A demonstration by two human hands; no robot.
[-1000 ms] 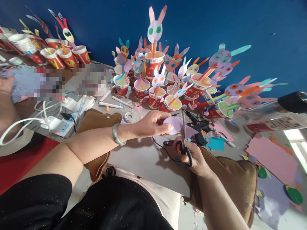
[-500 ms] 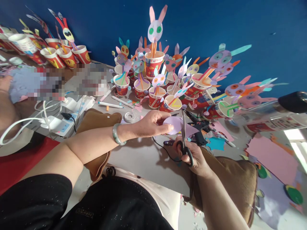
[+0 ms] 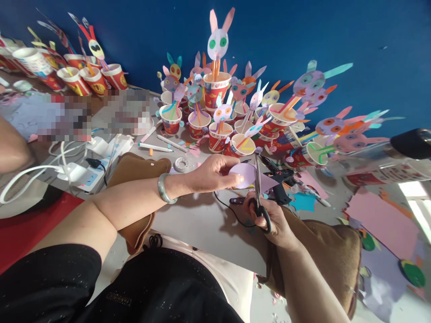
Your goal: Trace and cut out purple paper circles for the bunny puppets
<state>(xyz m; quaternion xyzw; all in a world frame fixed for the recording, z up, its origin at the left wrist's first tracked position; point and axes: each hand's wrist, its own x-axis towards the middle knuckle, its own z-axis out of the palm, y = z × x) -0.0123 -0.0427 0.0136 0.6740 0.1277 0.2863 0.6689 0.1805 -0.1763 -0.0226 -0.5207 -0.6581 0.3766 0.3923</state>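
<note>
Between thumb and fingers, my left hand (image 3: 217,174) pinches a piece of light purple paper (image 3: 245,175) with a rounded edge. A pointed part of the same colour shows on the far side of the blades. My right hand (image 3: 271,220) grips scissors (image 3: 257,188) with black handles, fingers through the loops. The blades point away from me and lie against the paper's right side; they look nearly closed. Just beyond my right hand lies a black glue gun (image 3: 281,184). A thin black cord (image 3: 232,211) runs over the table below the paper.
Red paper cups (image 3: 220,137) with paper rabbit heads crowd the back, by a blue wall (image 3: 286,31). A clear bottle (image 3: 387,161) stands right, near pink paper (image 3: 382,215) and scraps. A power strip (image 3: 101,168) with white cables lies left. Another person's arm (image 3: 11,148) reaches in.
My hands, the purple paper and the scissors look almost unmoved. At the far left, the other person's arm has shifted, and their hand no longer shows there.
</note>
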